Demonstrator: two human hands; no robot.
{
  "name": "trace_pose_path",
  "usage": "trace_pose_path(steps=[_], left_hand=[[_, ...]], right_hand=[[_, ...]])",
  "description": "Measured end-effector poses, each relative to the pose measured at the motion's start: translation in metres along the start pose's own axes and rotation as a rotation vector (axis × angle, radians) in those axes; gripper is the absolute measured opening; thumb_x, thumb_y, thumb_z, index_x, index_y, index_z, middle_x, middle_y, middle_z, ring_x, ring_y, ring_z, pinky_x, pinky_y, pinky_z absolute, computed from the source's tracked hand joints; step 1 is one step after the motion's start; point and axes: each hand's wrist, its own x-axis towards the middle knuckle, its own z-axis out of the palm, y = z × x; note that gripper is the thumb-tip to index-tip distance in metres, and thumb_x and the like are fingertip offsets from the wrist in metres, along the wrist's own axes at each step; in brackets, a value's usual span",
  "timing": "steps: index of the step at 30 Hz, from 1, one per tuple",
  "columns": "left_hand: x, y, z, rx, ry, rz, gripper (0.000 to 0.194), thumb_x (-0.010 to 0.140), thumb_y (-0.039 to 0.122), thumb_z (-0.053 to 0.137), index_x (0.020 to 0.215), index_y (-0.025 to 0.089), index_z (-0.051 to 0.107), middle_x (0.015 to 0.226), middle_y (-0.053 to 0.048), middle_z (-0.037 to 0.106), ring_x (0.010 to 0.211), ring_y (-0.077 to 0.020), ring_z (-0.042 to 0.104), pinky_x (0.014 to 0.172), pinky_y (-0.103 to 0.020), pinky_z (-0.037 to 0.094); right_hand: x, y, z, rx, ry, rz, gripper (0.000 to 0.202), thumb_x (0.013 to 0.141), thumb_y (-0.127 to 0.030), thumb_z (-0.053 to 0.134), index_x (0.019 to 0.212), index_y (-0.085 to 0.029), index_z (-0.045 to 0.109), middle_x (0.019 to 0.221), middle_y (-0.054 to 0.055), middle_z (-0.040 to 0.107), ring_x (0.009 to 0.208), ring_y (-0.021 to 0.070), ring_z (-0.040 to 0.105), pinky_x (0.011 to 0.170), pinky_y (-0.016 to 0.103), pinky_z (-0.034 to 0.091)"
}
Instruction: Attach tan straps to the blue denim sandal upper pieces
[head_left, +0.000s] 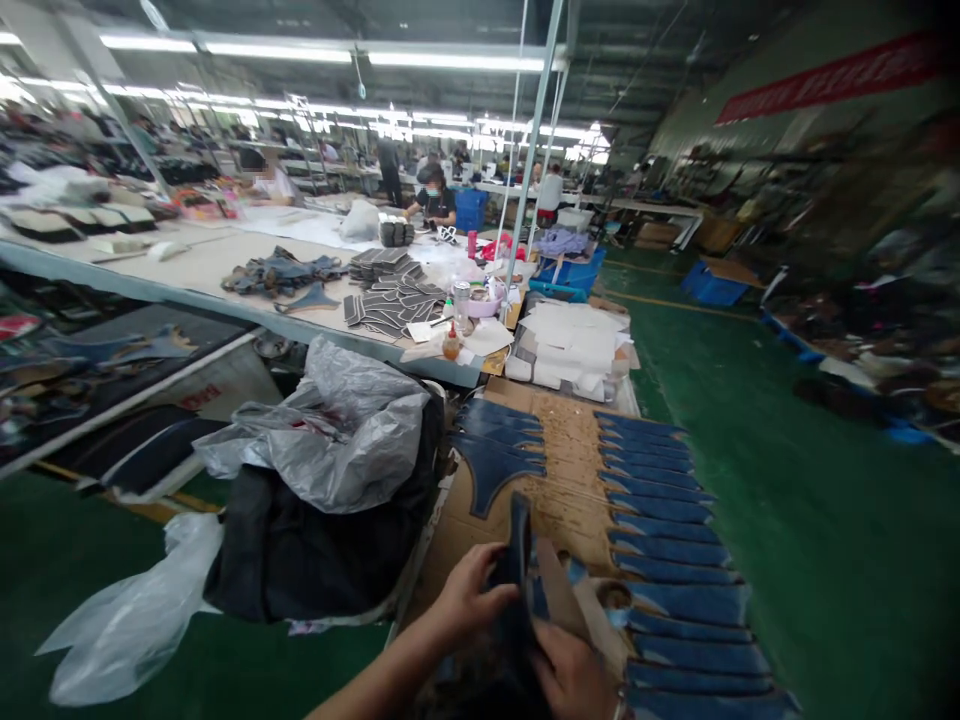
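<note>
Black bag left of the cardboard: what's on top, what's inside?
On top of the black bag: crumpled translucent plastic, a faint reddish patch showing through. Contents can't be seen; black material and plastic cover them.

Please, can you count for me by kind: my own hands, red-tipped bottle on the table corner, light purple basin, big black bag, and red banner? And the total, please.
Own hands: 2 (left hand, right hand)
Red-tipped bottle: 1
Light purple basin: 1
Big black bag: 1
Red banner: 1
Total: 6
</note>
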Motion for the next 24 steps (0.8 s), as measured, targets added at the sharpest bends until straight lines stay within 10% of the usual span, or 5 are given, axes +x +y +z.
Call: trace_pose_path(steps=[5, 11, 21, 24], left_hand=[[-0.003, -0.003, 0.026, -0.232, 0.071, -0.11, 0.024, 0.058, 0.016, 0.068, 0.078, 0.015, 0.057, 0.071, 0.0, 0.06, 0.068, -0.013, 0.054, 0.063, -0.022, 0.041], [-0.046, 0.025, 0.031, -0.566, -0.168, -0.211, 0.037, 0.057, 0.022, 0.073, 0.09, 0.014, 0.059, 0.074, -0.002, 0.065, 0.066, -0.0139, 0.057, 0.066, -0.026, 0.043], [-0.099, 0.084, 0.056, -0.209, -0.431, 0.074, 0.02, 0.067, 0.015, 0.064, 0.086, 0.015, 0.071, 0.097, -0.005, 0.063, 0.09, -0.0205, 0.055, 0.085, -0.03, 0.04], [-0.109, 0.085, 0.061, -0.222, -0.471, -0.029, 0.026, 0.069, 0.018, 0.063, 0.094, 0.016, 0.069, 0.088, -0.004, 0.064, 0.084, -0.019, 0.056, 0.078, -0.028, 0.042]], right_hand=[[-0.022, -0.002, 0.0, -0.1, -0.078, -0.025, 0.027, 0.079, -0.017, 0.038, 0.092, -0.015, 0.061, 0.085, 0.012, 0.068, 0.081, 0.0227, 0.063, 0.073, 0.033, 0.05], [-0.049, -0.01, -0.019, 0.378, 0.253, 0.225, 0.054, 0.075, -0.027, 0.055, 0.126, -0.016, 0.043, 0.112, 0.011, 0.059, 0.102, 0.0226, 0.056, 0.089, 0.035, 0.046], [-0.054, -0.014, -0.034, 1.243, 0.248, 0.314, 0.054, 0.066, -0.043, 0.069, 0.112, -0.019, 0.053, 0.091, 0.006, 0.067, 0.078, 0.0188, 0.063, 0.064, 0.029, 0.049], [-0.058, -0.015, -0.035, 1.318, 0.259, 0.318, 0.061, 0.055, -0.032, 0.078, 0.11, -0.02, 0.053, 0.085, 0.002, 0.064, 0.075, 0.0157, 0.062, 0.064, 0.027, 0.048]])
